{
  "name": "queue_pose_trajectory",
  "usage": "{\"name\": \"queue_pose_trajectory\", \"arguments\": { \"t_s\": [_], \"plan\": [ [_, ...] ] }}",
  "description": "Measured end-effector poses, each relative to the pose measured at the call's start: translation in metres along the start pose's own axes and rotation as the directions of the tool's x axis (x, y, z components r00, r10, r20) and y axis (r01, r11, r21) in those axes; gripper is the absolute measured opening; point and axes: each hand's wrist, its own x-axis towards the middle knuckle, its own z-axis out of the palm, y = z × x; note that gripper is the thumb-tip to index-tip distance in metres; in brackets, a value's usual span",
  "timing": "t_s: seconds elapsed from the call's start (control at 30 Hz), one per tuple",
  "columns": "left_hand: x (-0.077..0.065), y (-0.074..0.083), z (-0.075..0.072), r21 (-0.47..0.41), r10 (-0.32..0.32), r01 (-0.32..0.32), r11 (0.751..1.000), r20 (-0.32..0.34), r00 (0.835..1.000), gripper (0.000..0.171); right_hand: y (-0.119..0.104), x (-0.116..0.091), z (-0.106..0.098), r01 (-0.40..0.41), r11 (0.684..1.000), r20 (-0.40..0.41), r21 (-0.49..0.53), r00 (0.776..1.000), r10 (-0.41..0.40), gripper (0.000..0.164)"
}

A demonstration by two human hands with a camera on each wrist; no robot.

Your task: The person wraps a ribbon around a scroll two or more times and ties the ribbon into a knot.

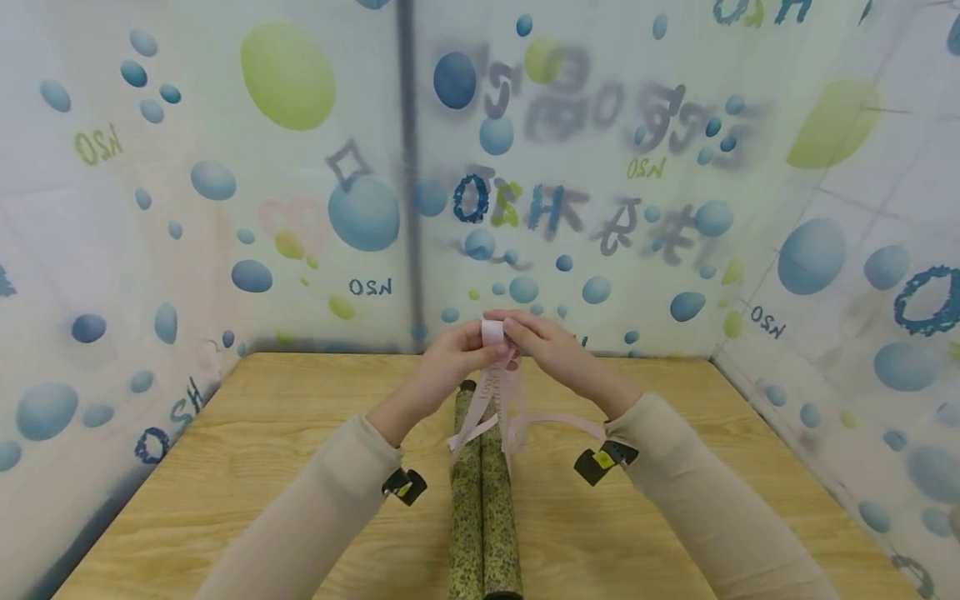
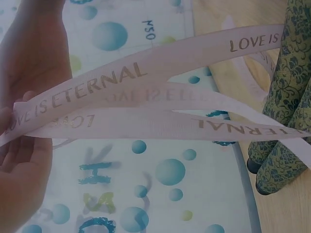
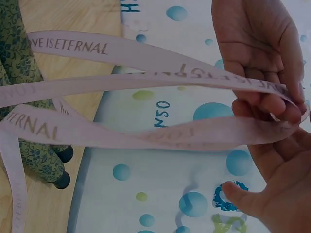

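Observation:
A pale pink ribbon (image 1: 492,332) printed with "LOVE IS ETERNAL" forms a small loop between both hands, above the table's far part. From the left side, my left hand (image 1: 448,354) pinches it between thumb and fingers. My right hand (image 1: 558,346) grips the same loop from the right, thumb in front and fingers behind. Long tails of the ribbon (image 2: 194,48) hang from the hands, crossing each other. Below them lie two green floral-patterned rolls (image 1: 467,517) side by side, with black ends. Parts of the tails overlap the rolls (image 3: 34,160) in the right wrist view.
The wooden table (image 1: 300,433) reaches back to a wall curtain (image 1: 360,125) with blue and green bubbles and lettering. The curtain continues along the left and right sides. The two rolls run lengthwise from mid-table toward the near edge.

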Motion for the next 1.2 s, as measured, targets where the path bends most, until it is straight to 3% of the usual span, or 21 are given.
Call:
{"name": "queue_pose_trajectory", "arguments": {
  "t_s": [0.23,0.37,0.47,0.6,0.73,0.8,0.97,1.03,1.2],
  "plan": [
    [-0.003,0.002,-0.004,0.104,-0.009,0.016,0.994,-0.071,0.997,0.029,0.009,-0.001,-0.002,-0.053,0.999,-0.014,-0.012,0.999,0.053,0.048],
    [-0.004,0.001,-0.007,0.187,0.004,0.020,0.982,-0.128,0.992,0.027,0.009,0.000,-0.005,-0.019,1.000,-0.018,-0.006,1.000,0.019,0.048],
    [-0.004,-0.001,-0.007,0.198,0.010,0.028,0.980,-0.185,0.983,0.026,0.009,0.000,-0.005,-0.003,1.000,-0.027,0.014,1.000,0.003,0.047],
    [-0.004,-0.005,-0.008,0.204,0.018,0.042,0.978,-0.283,0.959,0.027,0.009,-0.001,-0.003,0.001,0.998,-0.106,-0.062,0.994,-0.008,0.040],
    [-0.007,-0.013,-0.008,0.282,0.104,-0.008,0.959,-0.324,0.940,0.035,0.010,-0.001,0.000,-0.025,0.980,-0.243,-0.199,0.970,-0.025,0.026],
    [-0.009,-0.017,-0.009,0.363,0.181,-0.060,0.930,-0.308,0.934,0.032,0.011,-0.001,0.000,-0.036,0.968,-0.308,-0.247,0.950,-0.043,0.021],
    [-0.014,-0.023,-0.012,0.553,0.353,-0.182,0.813,-0.220,0.909,0.014,0.011,-0.003,-0.002,-0.026,0.968,-0.392,-0.251,0.917,-0.077,0.020],
    [-0.016,-0.022,-0.013,0.593,0.382,-0.210,0.778,-0.179,0.907,0.015,0.009,-0.005,-0.003,-0.018,0.977,-0.389,-0.212,0.919,-0.067,0.020],
    [-0.021,-0.020,-0.015,0.651,0.381,-0.226,0.724,-0.104,0.919,0.029,0.004,-0.008,-0.004,-0.030,1.000,-0.345,-0.004,0.938,0.026,0.021]
  ]
}}
